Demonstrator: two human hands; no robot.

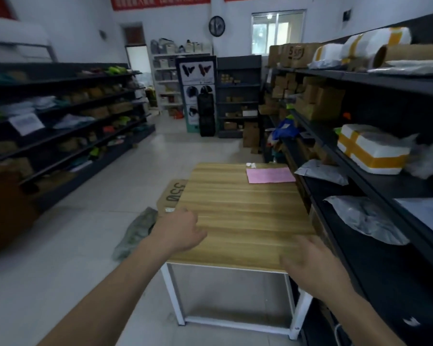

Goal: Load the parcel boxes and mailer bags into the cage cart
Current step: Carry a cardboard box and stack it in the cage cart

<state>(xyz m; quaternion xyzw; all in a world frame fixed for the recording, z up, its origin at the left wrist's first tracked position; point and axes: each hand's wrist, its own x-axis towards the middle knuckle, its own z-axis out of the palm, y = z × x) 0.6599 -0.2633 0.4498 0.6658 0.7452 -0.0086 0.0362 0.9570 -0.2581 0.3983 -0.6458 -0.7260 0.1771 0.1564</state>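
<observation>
Head view: my left hand (179,231) hangs loosely curled and empty over the tabletop's (235,221) left edge, close to the cardboard box (172,194) standing against it, probably my next pick; right hand (310,263) relaxed, empty, near the corner; grey mailer bags (321,172) wait on the right shelf (348,258); cage cart not in sight.

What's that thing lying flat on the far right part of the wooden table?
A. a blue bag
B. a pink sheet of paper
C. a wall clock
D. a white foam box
B: a pink sheet of paper lies flat on the wooden table, near its far right corner.
</observation>
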